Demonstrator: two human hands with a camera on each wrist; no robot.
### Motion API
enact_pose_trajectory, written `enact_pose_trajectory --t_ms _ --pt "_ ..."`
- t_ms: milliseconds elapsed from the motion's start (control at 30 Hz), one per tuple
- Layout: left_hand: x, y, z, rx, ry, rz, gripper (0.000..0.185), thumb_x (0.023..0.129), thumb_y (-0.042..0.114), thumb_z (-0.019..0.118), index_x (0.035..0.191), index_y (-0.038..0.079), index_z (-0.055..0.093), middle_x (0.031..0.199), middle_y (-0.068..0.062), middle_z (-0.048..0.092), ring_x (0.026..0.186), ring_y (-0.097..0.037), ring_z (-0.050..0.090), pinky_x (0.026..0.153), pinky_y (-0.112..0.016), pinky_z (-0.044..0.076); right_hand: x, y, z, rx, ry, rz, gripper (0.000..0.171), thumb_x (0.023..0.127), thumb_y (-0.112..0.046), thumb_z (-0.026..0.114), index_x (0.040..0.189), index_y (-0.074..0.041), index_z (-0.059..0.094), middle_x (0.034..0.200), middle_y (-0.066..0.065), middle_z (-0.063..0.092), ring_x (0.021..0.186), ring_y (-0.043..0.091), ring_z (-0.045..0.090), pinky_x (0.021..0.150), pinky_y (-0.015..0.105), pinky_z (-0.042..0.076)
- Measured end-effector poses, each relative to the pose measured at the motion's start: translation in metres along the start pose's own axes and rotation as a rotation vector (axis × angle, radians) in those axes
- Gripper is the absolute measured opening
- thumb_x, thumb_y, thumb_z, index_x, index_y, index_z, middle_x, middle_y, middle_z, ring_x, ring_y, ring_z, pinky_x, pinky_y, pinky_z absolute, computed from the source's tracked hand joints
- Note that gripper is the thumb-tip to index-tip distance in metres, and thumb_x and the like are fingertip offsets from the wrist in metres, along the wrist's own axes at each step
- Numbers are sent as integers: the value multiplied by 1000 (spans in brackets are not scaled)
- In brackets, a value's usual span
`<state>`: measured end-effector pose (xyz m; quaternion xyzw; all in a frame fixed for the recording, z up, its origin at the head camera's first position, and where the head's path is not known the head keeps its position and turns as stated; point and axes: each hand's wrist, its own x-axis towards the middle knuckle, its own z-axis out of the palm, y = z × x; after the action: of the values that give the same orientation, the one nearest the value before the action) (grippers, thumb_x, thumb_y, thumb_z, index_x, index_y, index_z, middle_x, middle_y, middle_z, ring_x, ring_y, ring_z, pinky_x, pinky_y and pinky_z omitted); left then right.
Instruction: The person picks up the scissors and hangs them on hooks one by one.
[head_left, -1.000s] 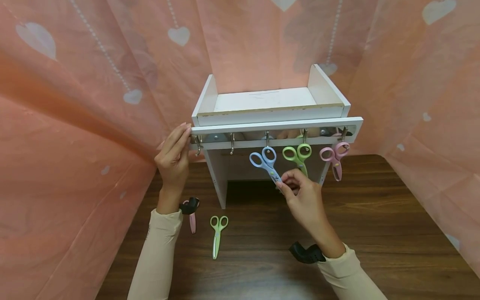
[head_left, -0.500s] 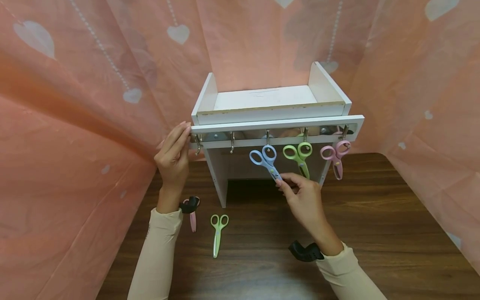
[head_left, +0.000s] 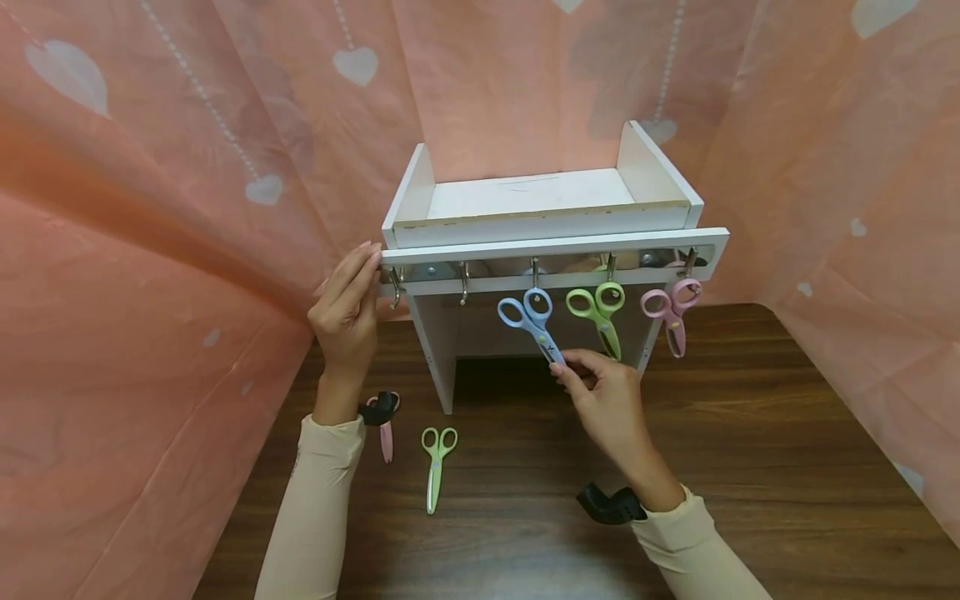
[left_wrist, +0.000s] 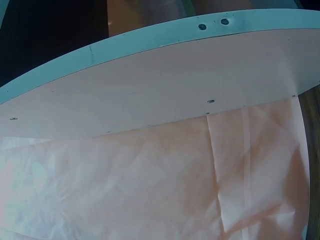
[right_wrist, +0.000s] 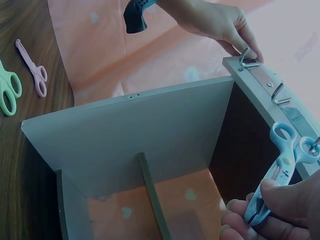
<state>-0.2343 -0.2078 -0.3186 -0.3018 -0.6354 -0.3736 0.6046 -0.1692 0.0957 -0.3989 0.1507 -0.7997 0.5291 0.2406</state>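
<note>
My right hand (head_left: 606, 400) pinches the blade end of the blue scissors (head_left: 534, 327) between thumb and fingers. One ring of the scissors is at the middle hook (head_left: 535, 268); in the right wrist view the hook tip shows in that ring. My left hand (head_left: 347, 312) holds the left end of the white hook rail (head_left: 495, 252); the right wrist view shows its fingers at that end. Green scissors (head_left: 597, 312) and pink scissors (head_left: 672, 312) hang from the two hooks to the right. The two left hooks (head_left: 464, 285) carry nothing.
Another pair of green scissors (head_left: 436, 467) lies on the brown wooden table (head_left: 510, 500), with pink scissors (head_left: 386, 442) partly hidden by the left wrist strap. Behind the rail stands a white shelf unit (head_left: 536, 196). Pink curtains (head_left: 525, 83) with hearts surround the table.
The blue scissors stay at the middle hook in my right hand, which has shifted only slightly. My left hand keeps its place on the rail end.
</note>
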Motion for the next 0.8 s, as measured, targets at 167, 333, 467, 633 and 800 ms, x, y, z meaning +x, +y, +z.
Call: enact_pose_trajectory --t_ms 167,333,467,633,800 --pt "1 2 0 2 10 0 33 79 -27 69 106 -9 76 109 -25 73 107 -42 69 98 -41 56 0 3 2 -7 -2 11 10 87 -4 80 96 0 77 78 8 75 64 17 68 52 18 52" --pt "1 2 1 4 8 6 33 79 -26 69 106 -9 76 110 -25 73 107 -42 69 98 -41 56 0 7 3 -2 -4 23 9 88 -3 79 95 1 77 77 8 75 65 19 68 53 17 52" --pt "-1 -3 0 -3 1 6 33 79 -25 70 107 -8 76 112 -23 73 109 -41 69 98 -42 56 -1 10 4 0 -11 32 8 88 -3 79 95 1 77 78 8 75 66 21 70 54 20 54" --pt "-4 -7 -1 -6 2 -7 33 82 -22 71 109 -5 77 115 -18 74 110 -38 69 98 -44 56 -2 14 5 -4 -21 33 8 89 -3 78 95 1 77 78 8 75 67 20 71 55 22 56" --pt "-4 -7 -1 4 8 -11 32 82 -21 71 109 -5 77 114 -19 74 109 -38 69 98 -44 56 -1 18 6 3 -29 44 8 89 -3 78 96 2 76 79 9 75 67 20 71 56 21 56"
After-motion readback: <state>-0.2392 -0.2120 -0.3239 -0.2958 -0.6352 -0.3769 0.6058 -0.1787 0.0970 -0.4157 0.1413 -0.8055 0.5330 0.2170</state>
